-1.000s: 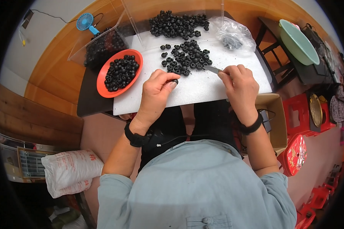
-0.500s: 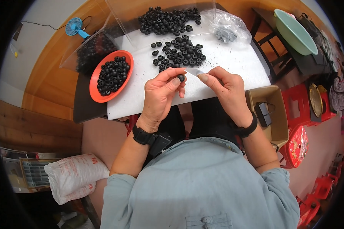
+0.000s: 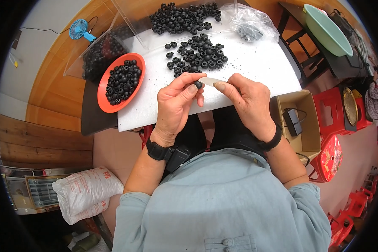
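Between the thumb and fingers of my left hand [image 3: 177,97] is a small round black part [image 3: 198,84]. My right hand [image 3: 253,98] grips a knife with a pale narrow blade [image 3: 210,81], its thumb pressed along it. The blade's tip reaches to the black part and my left index finger. Both hands are over the near edge of the white tabletop [image 3: 151,101]. Just beyond them lies a loose pile of similar black parts [image 3: 203,52], several with a small knob and an open hole. An orange-red bowl [image 3: 142,84] on the left holds more of these.
A larger heap [image 3: 182,19] of black parts lies at the back, near a clear plastic bag [image 3: 256,25]. A clear bin [image 3: 92,54] stands behind the bowl, beside a blue fan [image 3: 78,29]. At right are a cardboard box [image 3: 311,140] and a green basin [image 3: 326,31].
The knife blade has turned flatter and moved slightly left against the black part. My left hand keeps its hold, and the whole view has shifted slightly.
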Motion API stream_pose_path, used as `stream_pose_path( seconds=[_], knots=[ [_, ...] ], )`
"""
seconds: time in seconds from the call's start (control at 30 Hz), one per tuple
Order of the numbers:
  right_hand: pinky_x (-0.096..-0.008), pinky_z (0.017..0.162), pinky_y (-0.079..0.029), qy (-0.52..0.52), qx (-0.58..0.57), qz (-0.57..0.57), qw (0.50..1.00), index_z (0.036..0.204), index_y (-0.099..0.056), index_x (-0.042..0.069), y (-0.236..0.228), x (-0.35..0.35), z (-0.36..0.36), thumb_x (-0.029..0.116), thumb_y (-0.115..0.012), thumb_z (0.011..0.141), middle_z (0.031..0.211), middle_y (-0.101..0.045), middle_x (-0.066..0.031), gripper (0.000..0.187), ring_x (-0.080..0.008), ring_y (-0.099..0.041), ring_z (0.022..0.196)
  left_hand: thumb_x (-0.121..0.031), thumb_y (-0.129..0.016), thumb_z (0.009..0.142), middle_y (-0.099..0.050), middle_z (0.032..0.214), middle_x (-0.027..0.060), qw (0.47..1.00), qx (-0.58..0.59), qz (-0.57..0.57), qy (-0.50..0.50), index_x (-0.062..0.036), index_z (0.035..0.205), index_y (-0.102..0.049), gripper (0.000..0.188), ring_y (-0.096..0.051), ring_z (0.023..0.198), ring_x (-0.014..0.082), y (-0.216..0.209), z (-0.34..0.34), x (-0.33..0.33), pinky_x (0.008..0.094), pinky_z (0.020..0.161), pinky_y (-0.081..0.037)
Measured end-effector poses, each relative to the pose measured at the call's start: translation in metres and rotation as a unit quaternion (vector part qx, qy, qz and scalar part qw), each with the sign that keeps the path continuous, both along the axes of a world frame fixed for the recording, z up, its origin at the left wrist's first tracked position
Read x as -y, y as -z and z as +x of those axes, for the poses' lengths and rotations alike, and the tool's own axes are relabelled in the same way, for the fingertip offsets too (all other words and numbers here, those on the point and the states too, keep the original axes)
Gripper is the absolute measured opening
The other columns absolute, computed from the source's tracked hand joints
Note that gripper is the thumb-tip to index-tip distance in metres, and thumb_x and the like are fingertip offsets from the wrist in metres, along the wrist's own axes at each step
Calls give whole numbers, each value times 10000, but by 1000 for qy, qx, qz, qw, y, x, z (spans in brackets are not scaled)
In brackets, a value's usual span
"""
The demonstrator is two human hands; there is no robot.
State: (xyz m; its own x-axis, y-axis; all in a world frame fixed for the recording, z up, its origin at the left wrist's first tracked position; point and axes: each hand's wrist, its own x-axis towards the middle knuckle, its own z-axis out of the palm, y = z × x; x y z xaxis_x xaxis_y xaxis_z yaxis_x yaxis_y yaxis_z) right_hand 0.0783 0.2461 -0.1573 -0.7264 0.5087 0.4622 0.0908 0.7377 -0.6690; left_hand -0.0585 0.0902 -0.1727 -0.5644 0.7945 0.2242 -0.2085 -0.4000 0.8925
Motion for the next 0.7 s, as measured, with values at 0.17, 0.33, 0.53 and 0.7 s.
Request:
stream_pose_path(
  seconds=[0.17, 0.33, 0.53, 0.7],
  knots=[
    [-411, 502, -425, 6, 1, 8, 1000, 727, -637, 72, 1, 1, 0, 461, -688, 974, 604, -596, -120, 464, -314, -600, 534, -53, -586, 1038, -632, 1033, 113, 1000, -16, 0, -11, 84, 1333, -640, 330, -604, 850, 204, 1, 1, 0, 307, 784, -521],
    [-399, 496, -419, 5, 4, 6, 1000, 715, -634, 70, 0, 1, 0, 448, -706, 965, 598, -591, -117, 459, -304, -596, 528, -46, -582, 1036, -625, 1050, 111, 1000, -22, -3, -12, 91, 1330, -639, 330, -612, 851, 207, 0, 2, 0, 308, 791, -522],
    [-391, 498, -421, -3, -8, -2, 1000, 721, -649, 68, 0, 1, 1, 438, -717, 957, 599, -592, -113, 444, -290, -595, 526, -29, -577, 1035, -626, 1079, 101, 1000, -16, -1, -17, 90, 1280, -664, 287, -630, 850, 195, -2, 4, -1, 297, 800, -533],
    [-387, 508, -429, -5, -4, -3, 1000, 721, -648, 66, 1, 1, 2, 429, -719, 956, 614, -602, -116, 437, -287, -603, 542, -35, -576, 1035, -621, 1098, 113, 1000, -24, -1, -18, 92, 1281, -656, 288, -621, 858, 211, 0, 4, -1, 312, 804, -527]
  ],
)
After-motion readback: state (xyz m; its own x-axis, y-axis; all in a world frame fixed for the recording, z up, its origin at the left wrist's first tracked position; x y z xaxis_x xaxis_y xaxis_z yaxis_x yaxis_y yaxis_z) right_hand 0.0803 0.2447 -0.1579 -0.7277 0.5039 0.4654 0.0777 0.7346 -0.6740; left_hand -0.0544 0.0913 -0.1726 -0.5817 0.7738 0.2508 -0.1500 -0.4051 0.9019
